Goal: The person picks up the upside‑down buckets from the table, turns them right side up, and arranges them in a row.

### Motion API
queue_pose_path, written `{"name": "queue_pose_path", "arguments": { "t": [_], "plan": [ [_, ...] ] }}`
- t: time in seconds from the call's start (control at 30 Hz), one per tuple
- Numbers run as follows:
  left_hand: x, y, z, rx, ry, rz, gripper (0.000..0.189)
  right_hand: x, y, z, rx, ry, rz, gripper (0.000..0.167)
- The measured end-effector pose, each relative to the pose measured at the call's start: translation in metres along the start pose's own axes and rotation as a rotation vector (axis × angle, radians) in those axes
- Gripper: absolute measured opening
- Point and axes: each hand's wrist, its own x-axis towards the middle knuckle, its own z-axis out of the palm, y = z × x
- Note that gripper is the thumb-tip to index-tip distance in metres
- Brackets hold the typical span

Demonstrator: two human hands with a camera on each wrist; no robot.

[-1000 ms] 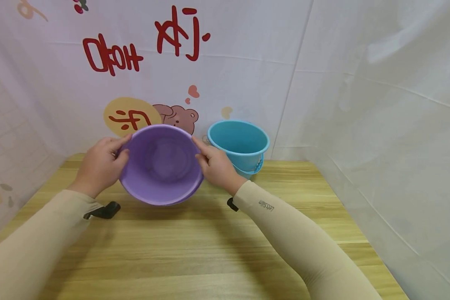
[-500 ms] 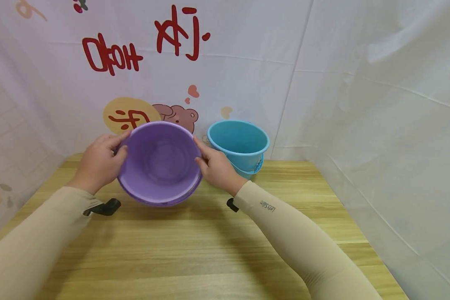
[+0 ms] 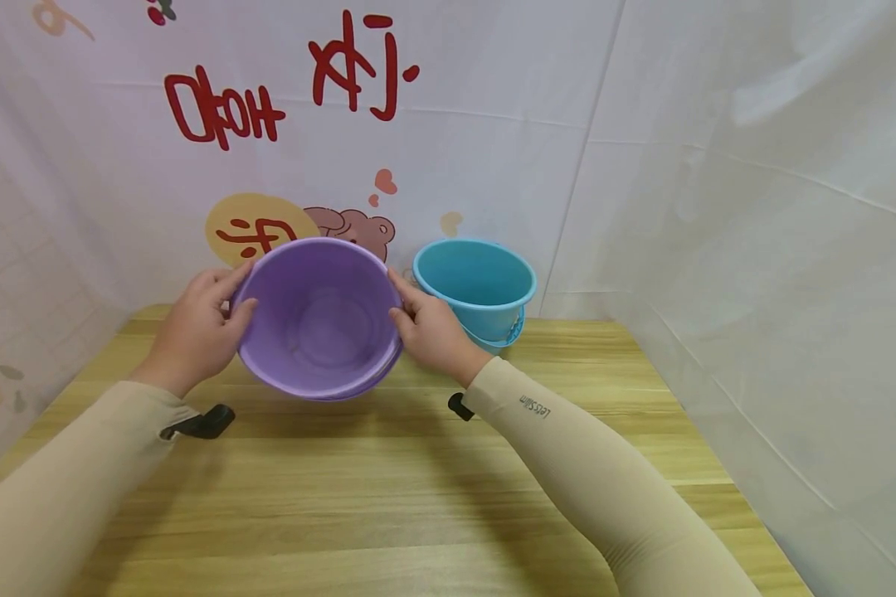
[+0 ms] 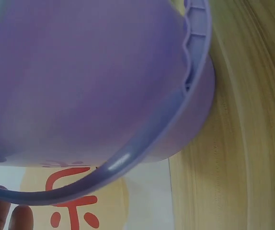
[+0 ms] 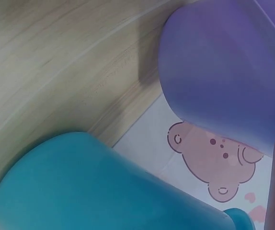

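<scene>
A purple bucket (image 3: 319, 311) is tilted with its mouth facing me. My left hand (image 3: 197, 327) grips its rim on the left, thumb at the inner edge. On the opposite side my right hand (image 3: 436, 330) pinches the rim in the same way. Below the rim, the left wrist view shows the bucket's curved handle (image 4: 123, 160) with fingertips beside it at the lower left. Whether the bucket's base touches the table cannot be told. Just behind my right hand stands a blue bucket (image 3: 485, 278), upright, its handle hanging at the side.
Both buckets are near the back of a wood-grain table (image 3: 358, 506). A white printed curtain (image 3: 508, 157) hangs behind, with red characters and a pink bear (image 5: 207, 155). Another white sheet (image 3: 784, 274) closes off the right side.
The purple bucket has shifted slightly up and to the left, with small changes in tilt. My left hand has moved a little left with it. The blue bucket has stayed put.
</scene>
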Motion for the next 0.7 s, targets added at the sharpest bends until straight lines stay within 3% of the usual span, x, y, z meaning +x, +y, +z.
{"name": "queue_pose_path", "arguments": {
  "t": [0.33, 0.57, 0.7],
  "plan": [
    [-0.009, 0.001, 0.001, -0.048, -0.048, -0.036, 0.073, 0.001, 0.0, -0.002, -0.004, 0.01, 0.021, 0.063],
    [-0.016, 0.004, 0.002, 0.043, -0.057, -0.024, 0.076, 0.001, -0.001, -0.002, 0.034, 0.004, 0.084, 0.063],
    [-0.017, 0.005, 0.002, 0.048, -0.082, -0.009, 0.078, 0.002, -0.001, -0.002, 0.048, 0.0, 0.112, 0.063]
  ]
}}
